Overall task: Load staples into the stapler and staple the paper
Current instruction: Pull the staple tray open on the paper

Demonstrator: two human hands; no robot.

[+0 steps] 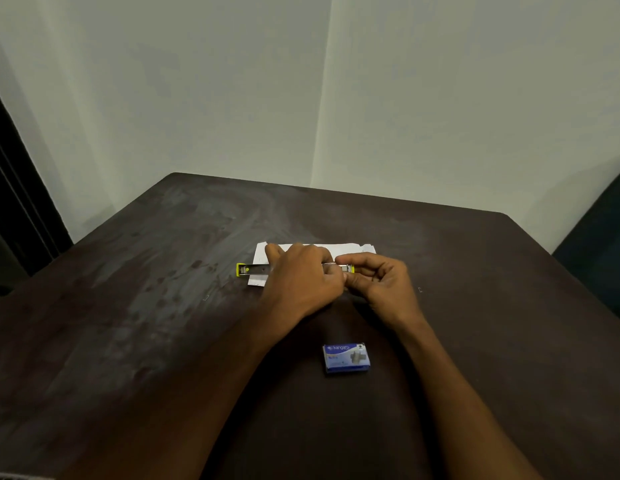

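Staple box (346,358) sits nearer you than both grips. L hand (301,282) clamps open stapler (253,269) over paper (346,249); R hand (381,282) pinches its end. Loading step, prob.; next: seat strip, close.

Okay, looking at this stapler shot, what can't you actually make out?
All in the head view:
- The middle of the stapler is covered by the left hand gripping it, so any staples inside are hidden.
- The pinch of the right hand at the stapler's right end is too small to show whether it holds a staple strip.
- The paper is mostly behind both hands.
- The small print on the staple box is blurred.
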